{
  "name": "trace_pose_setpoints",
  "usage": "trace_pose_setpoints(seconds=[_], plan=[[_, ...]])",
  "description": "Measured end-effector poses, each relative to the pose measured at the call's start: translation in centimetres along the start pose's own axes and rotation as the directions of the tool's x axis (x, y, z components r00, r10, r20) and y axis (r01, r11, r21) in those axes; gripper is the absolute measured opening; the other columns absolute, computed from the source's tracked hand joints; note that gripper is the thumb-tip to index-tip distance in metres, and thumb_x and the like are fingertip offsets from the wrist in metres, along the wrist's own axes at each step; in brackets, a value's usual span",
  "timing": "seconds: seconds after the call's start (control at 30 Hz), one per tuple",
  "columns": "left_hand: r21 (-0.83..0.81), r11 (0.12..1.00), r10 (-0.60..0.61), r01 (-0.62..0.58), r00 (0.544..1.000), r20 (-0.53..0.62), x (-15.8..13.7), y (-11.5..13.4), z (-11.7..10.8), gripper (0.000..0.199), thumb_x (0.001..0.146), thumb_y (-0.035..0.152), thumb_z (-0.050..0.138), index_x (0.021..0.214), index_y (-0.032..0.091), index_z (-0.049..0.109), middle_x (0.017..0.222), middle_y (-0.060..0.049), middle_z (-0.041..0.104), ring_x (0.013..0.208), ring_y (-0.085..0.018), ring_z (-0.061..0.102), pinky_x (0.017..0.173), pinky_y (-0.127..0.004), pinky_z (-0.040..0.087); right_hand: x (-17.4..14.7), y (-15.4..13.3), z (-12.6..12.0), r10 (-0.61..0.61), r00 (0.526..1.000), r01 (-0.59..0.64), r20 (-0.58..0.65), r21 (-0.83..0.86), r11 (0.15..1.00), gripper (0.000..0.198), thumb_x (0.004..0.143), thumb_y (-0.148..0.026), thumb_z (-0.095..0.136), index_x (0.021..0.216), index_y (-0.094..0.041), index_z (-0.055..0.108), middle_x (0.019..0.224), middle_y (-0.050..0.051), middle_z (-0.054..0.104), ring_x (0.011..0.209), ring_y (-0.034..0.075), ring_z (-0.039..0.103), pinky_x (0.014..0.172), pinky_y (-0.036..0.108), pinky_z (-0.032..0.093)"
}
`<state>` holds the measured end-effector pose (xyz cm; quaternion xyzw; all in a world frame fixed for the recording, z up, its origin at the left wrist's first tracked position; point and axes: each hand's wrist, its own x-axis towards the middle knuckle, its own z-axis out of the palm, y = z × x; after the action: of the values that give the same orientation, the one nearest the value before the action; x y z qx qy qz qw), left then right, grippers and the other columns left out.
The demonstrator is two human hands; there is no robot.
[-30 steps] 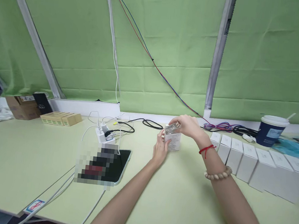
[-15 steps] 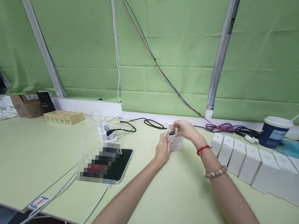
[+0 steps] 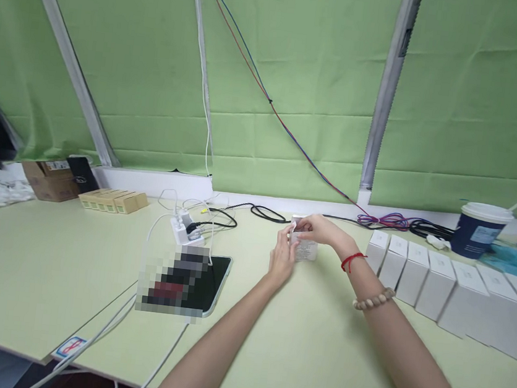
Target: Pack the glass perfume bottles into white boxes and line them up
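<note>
A small white box [image 3: 307,251] with fine print on its face stands on the table in front of me. My left hand [image 3: 283,256] grips it from the left side, fingers closed along its edge. At the box's open top is my right hand [image 3: 318,230], thumb and fingers pinched together and pointing down at the opening. What those fingers hold, if anything, is hidden. A red string and a beaded bracelet are on my right wrist and forearm.
Several white boxes [image 3: 435,282] stand in a row at the right, before a lidded paper cup [image 3: 478,231]. Left of my hands are a tablet [image 3: 211,285], a power strip [image 3: 182,229] with cables, small yellowish boxes [image 3: 115,201] and a cardboard box [image 3: 51,186].
My right hand has lowered slightly at the box's top. The dark, shiny item that showed between its fingers is out of sight now. My left hand stays on the box.
</note>
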<state>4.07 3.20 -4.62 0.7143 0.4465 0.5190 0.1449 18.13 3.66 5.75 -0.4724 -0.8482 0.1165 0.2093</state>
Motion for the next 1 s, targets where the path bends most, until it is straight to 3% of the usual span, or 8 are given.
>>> trace_pose_setpoints(seconds=[0.17,0.37,0.53,0.7,1.0], plan=[[0.003,0.997,-0.079,0.079,0.996,-0.040,0.2,0.2,-0.5,0.043,0.090,0.040,0.032,0.131,0.027,0.031,0.111,-0.004,0.053,0.085,-0.014,0.057,0.070,-0.028,0.044,-0.5,-0.1,-1.6,0.098,0.956,-0.143,-0.276,-0.146,0.979,0.022,0.075,-0.028,0.059,0.094,-0.023,0.068,0.101,0.003,0.067,0.090,0.017,0.060,0.071,0.023,0.042],[0.067,0.997,-0.032,0.031,0.999,0.017,-0.2,0.8,-0.4,0.044,0.091,0.039,0.027,0.134,0.030,0.031,0.124,-0.004,0.048,0.094,-0.015,0.055,0.071,-0.027,0.045,-0.8,0.1,-1.7,0.104,0.953,-0.162,-0.286,-0.186,0.969,0.025,0.075,-0.017,0.056,0.096,-0.023,0.068,0.105,0.002,0.067,0.097,0.016,0.059,0.075,0.024,0.040],[0.134,0.991,0.017,-0.023,0.999,0.042,-0.3,1.0,-0.5,0.046,0.091,0.034,0.026,0.137,0.034,0.026,0.127,-0.004,0.044,0.098,-0.016,0.055,0.069,-0.026,0.046,-0.4,0.3,-1.6,0.136,0.957,-0.182,-0.256,-0.168,0.969,0.022,0.075,-0.017,0.056,0.092,-0.023,0.070,0.095,0.002,0.070,0.087,0.015,0.062,0.069,0.022,0.040],[0.276,0.959,0.025,-0.060,0.991,0.130,-0.2,1.0,-0.4,0.051,0.088,0.021,0.029,0.135,0.040,0.029,0.138,-0.004,0.032,0.093,-0.017,0.057,0.065,-0.026,0.047,-0.4,0.6,-1.5,0.159,0.947,-0.219,-0.278,-0.199,0.955,0.020,0.076,-0.017,0.056,0.087,-0.023,0.072,0.090,0.003,0.071,0.084,0.015,0.063,0.064,0.021,0.040],[0.269,0.961,0.039,-0.069,0.993,0.114,-0.3,1.1,-0.2,0.052,0.090,0.033,0.027,0.141,0.032,0.015,0.133,-0.006,0.037,0.104,-0.018,0.053,0.071,-0.026,0.047,-0.3,1.0,-1.4,0.192,0.942,-0.250,-0.275,-0.195,0.948,0.018,0.077,-0.022,0.057,0.087,-0.025,0.072,0.090,0.002,0.071,0.084,0.015,0.063,0.062,0.021,0.040]])
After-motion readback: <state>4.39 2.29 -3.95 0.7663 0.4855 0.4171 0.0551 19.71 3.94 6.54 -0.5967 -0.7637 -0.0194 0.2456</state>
